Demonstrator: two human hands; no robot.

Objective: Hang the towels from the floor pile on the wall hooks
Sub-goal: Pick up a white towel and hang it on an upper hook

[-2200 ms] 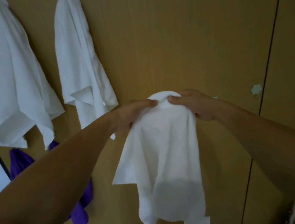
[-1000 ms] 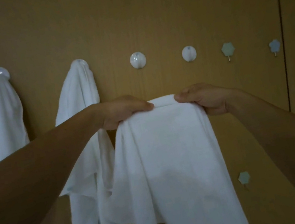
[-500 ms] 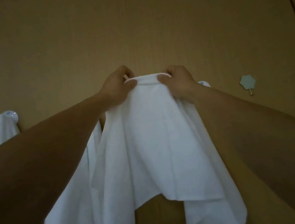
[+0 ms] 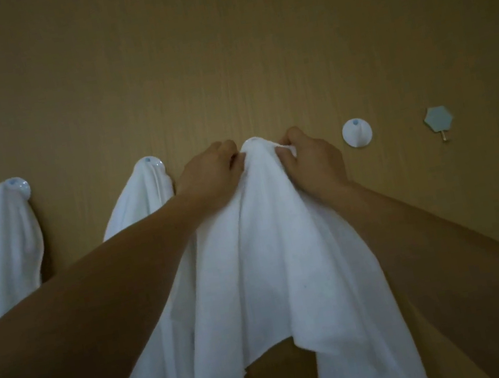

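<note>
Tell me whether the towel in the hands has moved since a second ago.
Yes, upward. A second ago the top edge of the held towel hung below the bare round hook; now it is level with it.

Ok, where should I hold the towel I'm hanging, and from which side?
Pinch the towel at its top fold, just either side of the peak, coming from the front, as the left hand and right hand do. The cloth below hangs loose, so only the top edge steers it.
</note>
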